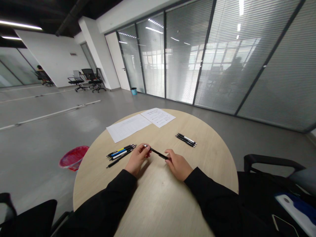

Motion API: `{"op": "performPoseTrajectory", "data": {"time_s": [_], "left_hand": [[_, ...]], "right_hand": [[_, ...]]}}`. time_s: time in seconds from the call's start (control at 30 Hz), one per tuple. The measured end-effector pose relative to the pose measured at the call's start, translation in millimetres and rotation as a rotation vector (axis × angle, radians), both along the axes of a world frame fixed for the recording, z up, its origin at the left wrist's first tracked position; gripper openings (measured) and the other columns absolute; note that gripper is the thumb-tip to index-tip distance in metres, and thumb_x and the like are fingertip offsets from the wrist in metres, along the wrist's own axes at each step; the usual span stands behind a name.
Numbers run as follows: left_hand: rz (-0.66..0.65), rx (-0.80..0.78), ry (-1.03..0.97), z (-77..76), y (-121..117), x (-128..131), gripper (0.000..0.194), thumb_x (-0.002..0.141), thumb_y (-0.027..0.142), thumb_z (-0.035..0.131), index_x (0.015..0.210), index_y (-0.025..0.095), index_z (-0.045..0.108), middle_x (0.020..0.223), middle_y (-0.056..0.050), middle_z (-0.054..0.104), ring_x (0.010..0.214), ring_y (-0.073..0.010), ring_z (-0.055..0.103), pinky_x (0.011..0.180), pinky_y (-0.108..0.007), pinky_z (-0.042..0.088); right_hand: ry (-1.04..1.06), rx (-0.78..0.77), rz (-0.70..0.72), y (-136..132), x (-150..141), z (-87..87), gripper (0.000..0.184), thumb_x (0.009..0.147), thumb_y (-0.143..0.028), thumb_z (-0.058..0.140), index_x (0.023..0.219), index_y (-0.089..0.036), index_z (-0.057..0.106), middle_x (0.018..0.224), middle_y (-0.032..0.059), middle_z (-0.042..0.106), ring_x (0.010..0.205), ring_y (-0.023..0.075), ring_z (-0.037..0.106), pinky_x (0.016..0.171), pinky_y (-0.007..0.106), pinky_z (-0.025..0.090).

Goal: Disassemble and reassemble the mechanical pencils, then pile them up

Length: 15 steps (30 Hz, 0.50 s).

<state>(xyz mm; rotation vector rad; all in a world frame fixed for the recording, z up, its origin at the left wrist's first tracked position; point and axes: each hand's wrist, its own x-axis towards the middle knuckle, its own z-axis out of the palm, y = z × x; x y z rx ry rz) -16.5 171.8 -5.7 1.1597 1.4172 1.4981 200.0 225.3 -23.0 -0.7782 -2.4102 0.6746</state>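
A: What do we see first, going by size?
B: Along the far side, the glass partition (pixel 185 56) with its blinds, and near us the round wooden table (pixel 153 197)

A: And after those?
B: A red basket (pixel 71 158) on the floor, just beside the table's left edge, then a left sheet (pixel 129 127) and a right sheet (pixel 158 117) of paper on the far part of the tabletop

A: Where are our hands?
B: Our left hand (pixel 138 158) and right hand (pixel 179 164) are over the middle, well apart from the paper

A: Smaller still?
B: We have the left pens (pixel 120 152) (one blue and yellow) near our left hand, and the right pens (pixel 185 139) lying side by side, farther off

A: And our grip?
B: Both hands are grasping one black pen (pixel 158 153) between them, our left fingers at its far end, our right at its near end
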Motion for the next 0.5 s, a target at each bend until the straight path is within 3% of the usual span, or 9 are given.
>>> {"op": "performPoseTrajectory", "data": {"time_s": [0.23, 0.5], "left_hand": [[0.033, -0.068, -0.045, 1.5, 1, -2, 0.032, 0.074, 0.042, 0.073, 0.088, 0.015, 0.062, 0.072, -0.001, 0.062, 0.061, -0.0115, 0.054, 0.057, -0.023, 0.039], [0.038, -0.077, 0.031, -2.2, 3, -5, 0.030, 0.072, 0.042, 0.074, 0.081, 0.015, 0.064, 0.068, -0.001, 0.062, 0.060, -0.0120, 0.054, 0.058, -0.024, 0.041]], "right_hand": [[0.021, 0.009, -0.098, 15, 9, 0.6, 0.011, 0.093, -0.018, 0.054, 0.103, -0.020, 0.058, 0.087, 0.0033, 0.068, 0.083, 0.0185, 0.064, 0.076, 0.028, 0.043], [0.047, 0.126, -0.145, 32, 19, -0.3, 0.005, 0.090, -0.017, 0.059, 0.090, -0.018, 0.064, 0.091, 0.0056, 0.065, 0.085, 0.0192, 0.059, 0.079, 0.031, 0.044]]}}
